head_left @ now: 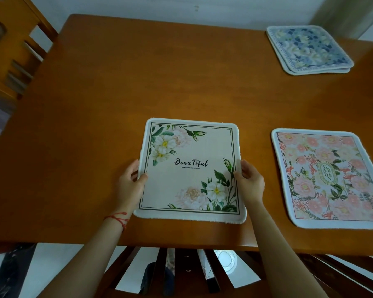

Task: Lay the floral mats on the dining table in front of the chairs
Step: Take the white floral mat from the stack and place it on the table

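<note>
While the left hand (130,181) and the right hand (251,179) pinch its two side edges, the white floral mat (192,168) lies flat between them, squarely before the near chair (202,269).

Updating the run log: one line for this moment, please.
left hand and right hand: grip "Beautiful" mat edges | pink Garden mat: laid right | blue mats: stacked far right

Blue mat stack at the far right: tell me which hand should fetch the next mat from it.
Probably the right hand. The blue mat stack lies far right, on its side. The left hand would have to cross over the cream mat both now hold.
</note>
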A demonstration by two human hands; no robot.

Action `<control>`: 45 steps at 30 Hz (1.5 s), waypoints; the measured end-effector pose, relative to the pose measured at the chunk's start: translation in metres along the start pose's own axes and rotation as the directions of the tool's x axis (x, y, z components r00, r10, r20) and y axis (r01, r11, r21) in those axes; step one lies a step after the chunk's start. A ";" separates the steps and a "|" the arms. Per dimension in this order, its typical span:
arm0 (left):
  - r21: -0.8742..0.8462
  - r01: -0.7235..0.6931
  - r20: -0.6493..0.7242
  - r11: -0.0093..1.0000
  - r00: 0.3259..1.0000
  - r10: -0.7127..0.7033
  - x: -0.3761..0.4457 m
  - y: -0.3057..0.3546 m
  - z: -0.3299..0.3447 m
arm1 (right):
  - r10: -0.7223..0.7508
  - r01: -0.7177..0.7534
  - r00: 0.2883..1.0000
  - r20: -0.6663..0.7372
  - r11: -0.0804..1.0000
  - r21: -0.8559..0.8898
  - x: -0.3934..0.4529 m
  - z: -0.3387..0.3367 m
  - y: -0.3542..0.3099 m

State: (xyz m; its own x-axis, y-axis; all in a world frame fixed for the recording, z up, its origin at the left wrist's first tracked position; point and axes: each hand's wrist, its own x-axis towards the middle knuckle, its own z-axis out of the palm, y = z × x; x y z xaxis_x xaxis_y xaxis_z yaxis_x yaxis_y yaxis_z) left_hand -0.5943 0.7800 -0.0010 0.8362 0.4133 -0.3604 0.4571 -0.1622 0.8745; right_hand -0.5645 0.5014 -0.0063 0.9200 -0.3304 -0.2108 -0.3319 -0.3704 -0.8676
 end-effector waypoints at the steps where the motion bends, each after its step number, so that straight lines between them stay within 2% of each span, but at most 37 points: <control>1: 0.003 -0.001 0.001 1.000 1.000 0.001 -0.001 -0.001 0.000 | 0.004 -0.004 1.000 -0.003 1.000 0.003 -0.001 0.000 0.000; 14: 0.046 -0.042 0.025 0.998 0.999 0.041 -0.006 -0.003 0.000 | 0.000 0.000 1.000 -0.003 0.999 -0.046 -0.006 -0.002 -0.002; 23: 0.224 -0.121 0.098 0.967 0.990 0.102 -0.012 -0.003 -0.005 | 0.019 -0.015 0.999 0.033 0.990 -0.137 -0.021 -0.003 -0.006; 28: 0.387 -0.266 0.185 0.883 0.960 0.209 -0.021 0.001 -0.004 | -0.131 0.179 0.978 0.163 0.925 -0.334 -0.037 -0.002 -0.013; 32: 0.476 -0.320 0.275 0.819 0.939 0.207 -0.031 0.001 -0.005 | -0.187 0.302 0.946 0.266 0.812 -0.500 -0.050 -0.006 -0.016; 37: 0.534 -0.431 0.310 0.727 0.900 0.306 -0.056 0.008 -0.008 | -0.222 0.384 0.913 0.343 0.753 -0.534 -0.072 -0.019 -0.024; 45: 0.602 -0.448 0.254 0.661 0.892 0.373 -0.118 0.009 -0.012 | -0.363 0.525 0.849 0.384 0.664 -0.532 -0.115 -0.059 -0.028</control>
State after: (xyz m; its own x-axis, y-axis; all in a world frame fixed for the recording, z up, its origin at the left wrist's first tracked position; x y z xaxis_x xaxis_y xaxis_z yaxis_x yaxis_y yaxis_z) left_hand -0.6928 0.7404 0.0529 0.9937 0.0807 -0.0777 0.1101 -0.8318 0.5441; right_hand -0.6731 0.4989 0.0690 0.9816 0.1871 -0.0374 0.1510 -0.8816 -0.4473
